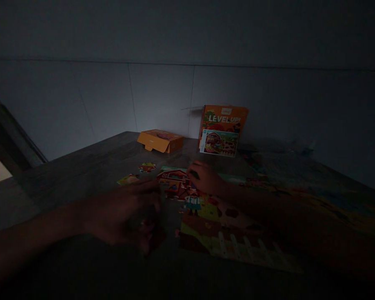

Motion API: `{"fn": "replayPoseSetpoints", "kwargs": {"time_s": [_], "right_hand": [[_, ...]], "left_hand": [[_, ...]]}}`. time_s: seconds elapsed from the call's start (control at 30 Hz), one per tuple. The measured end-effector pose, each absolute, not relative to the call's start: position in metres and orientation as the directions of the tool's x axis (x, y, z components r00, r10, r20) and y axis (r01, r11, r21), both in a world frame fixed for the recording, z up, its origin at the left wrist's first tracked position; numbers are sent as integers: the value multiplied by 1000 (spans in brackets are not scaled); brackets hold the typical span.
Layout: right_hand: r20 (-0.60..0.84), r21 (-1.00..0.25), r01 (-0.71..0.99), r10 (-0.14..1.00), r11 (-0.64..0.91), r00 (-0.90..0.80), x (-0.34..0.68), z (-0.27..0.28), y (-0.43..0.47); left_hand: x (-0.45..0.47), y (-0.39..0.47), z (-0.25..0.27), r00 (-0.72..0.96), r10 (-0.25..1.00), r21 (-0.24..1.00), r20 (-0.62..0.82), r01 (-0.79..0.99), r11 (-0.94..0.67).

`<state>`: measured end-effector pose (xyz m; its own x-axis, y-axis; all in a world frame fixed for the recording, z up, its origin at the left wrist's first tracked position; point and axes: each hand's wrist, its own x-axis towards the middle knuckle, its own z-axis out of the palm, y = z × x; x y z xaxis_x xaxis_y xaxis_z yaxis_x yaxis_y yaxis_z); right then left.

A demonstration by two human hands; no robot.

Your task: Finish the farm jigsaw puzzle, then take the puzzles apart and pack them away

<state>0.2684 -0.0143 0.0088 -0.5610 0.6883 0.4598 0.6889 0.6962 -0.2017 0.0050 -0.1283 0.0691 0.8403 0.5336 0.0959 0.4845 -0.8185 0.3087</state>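
In the dim head view, a jigsaw puzzle [200, 225] with a barn, a farmer figure, a cow and a white fence lies partly joined on the grey table. My right hand [206, 179] rests over the barn's right side, its fingers bent together and their tips on the puzzle; whatever is under them is hidden. To the left, my left hand [121, 214] has its fingers apart, the upper ones reaching to the puzzle's left edge. A pinkish puzzle piece [147, 229] shows below those fingers, blurred and dark. Two loose pieces, a green-and-red one [147, 167] and a yellowish one [128, 179], lie beyond this hand.
An orange box [175, 146] with its flap open lies near the wall. Beside it stands an orange "LEVEL UP!" box [226, 112], with a farm picture card [219, 143] leaning on its front. Dim, colourful printed material [303, 183] covers the table's right side.
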Motion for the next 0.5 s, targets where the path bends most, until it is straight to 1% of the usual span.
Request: {"fn": "replayPoseSetpoints", "kwargs": {"time_s": [0.13, 0.2, 0.27, 0.33, 0.37, 0.43, 0.5], "right_hand": [[473, -197, 687, 681, 700, -559, 268, 9, -15], [474, -195, 691, 684, 696, -555, 268, 9, -15], [468, -202, 691, 688, 694, -555, 268, 9, -15], [461, -209, 688, 691, 695, -558, 268, 10, -15], [460, -211, 686, 690, 696, -559, 268, 10, -15], [463, -207, 686, 688, 697, -559, 268, 10, -16], [467, -200, 685, 683, 700, -561, 268, 10, -16]], "left_hand": [[3, -129, 75, 892, 452, 395, 14, 411, -822], [3, -129, 79, 903, 429, 389, 7, 393, -833], [3, -129, 81, 888, 457, 351, 55, 411, -841], [4, -129, 79, 844, 525, 330, 108, 468, -820], [4, -129, 76, 824, 556, 325, 110, 498, -804], [4, -129, 72, 800, 597, 310, 65, 552, -774], [2, -130, 69, 795, 606, 291, -7, 581, -760]]}}
